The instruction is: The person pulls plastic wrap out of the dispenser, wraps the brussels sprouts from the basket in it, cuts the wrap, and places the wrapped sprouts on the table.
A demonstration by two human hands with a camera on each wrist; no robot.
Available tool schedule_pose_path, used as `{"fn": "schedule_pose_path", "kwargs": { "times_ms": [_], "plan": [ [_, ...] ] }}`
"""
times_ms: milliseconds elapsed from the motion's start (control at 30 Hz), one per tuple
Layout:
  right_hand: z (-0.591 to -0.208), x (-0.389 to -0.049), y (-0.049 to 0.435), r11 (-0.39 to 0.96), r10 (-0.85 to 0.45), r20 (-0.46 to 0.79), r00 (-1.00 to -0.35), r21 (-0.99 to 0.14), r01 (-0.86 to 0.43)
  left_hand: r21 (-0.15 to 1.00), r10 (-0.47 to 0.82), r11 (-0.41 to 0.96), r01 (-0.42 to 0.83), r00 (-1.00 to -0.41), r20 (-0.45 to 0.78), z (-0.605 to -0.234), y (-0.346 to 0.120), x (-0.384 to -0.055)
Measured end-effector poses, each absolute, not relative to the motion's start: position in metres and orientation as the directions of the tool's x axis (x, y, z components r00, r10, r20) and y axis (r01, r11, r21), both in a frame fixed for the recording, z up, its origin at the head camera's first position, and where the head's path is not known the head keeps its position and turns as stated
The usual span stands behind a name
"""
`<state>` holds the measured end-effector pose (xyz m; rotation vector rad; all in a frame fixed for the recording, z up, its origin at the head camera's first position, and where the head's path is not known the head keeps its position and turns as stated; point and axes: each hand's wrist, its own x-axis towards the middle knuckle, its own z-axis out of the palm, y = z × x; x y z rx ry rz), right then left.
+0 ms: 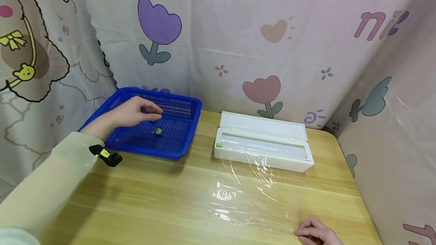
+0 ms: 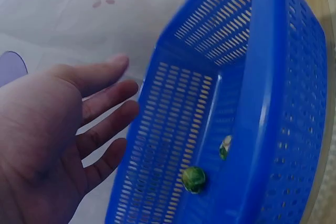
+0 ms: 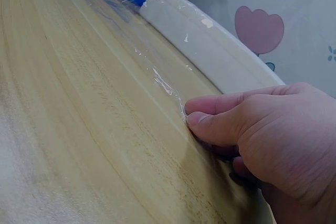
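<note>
The left hand [image 1: 137, 112] is held over the basket [image 1: 150, 153], with the fingers gently bent and the thumb set apart from them; nothing is gripped, and a fairly wide gap is left between thumb and fingers. Two sprouts can be made out in the basket: one sprout [image 2: 194, 179] is seen whole in the left wrist view, and the other sprout [image 2: 226, 148] is partly covered by the rim (a pale patch is shown on it beside the green). From the head, one is plainly seen on the basket floor, while what seems to be the second is mostly hidden under the left hand.

By the right hand [image 1: 316, 231], low at the right of the head view, the edge of the film [image 1: 235, 196] is pinched between thumb and forefinger, with the grip narrow. The film is spread from the box [image 1: 262, 162] across the table [image 1: 153, 207], and its creases are picked out by glints. The box is placed to the right of the basket, just apart from it, its lid [image 1: 262, 126] tipped back and the roll [image 1: 262, 146] exposed inside. Both are backed by a printed curtain [image 1: 221, 41].
</note>
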<state>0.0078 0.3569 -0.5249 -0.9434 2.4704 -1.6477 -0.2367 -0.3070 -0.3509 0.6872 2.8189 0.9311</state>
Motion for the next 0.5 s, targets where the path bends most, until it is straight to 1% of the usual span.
{"fn": "schedule_pose_path", "kwargs": {
  "times_ms": [133, 233, 367, 500],
  "plan": [
    [-0.525, 0.010, 0.357, 0.257, -0.479, 0.308, -0.822, -0.846, -0.467, 0.613, 0.444, 0.712, 0.344, -0.896, -0.014, -0.352, -0.310, -0.246],
    [-0.526, 0.011, 0.356, 0.258, -0.477, 0.323, -0.818, -0.838, -0.481, 0.607, 0.447, 0.728, 0.318, -0.892, -0.069, -0.355, -0.314, -0.251],
    [-0.525, 0.011, 0.354, 0.268, -0.472, 0.324, -0.820, -0.833, -0.483, 0.588, 0.476, 0.743, 0.319, -0.869, -0.131, -0.361, -0.318, -0.258],
    [-0.524, 0.011, 0.355, 0.266, -0.470, 0.319, -0.823, -0.838, -0.477, 0.580, 0.506, 0.744, 0.331, -0.846, -0.166, -0.369, -0.317, -0.266]
  ]
}}
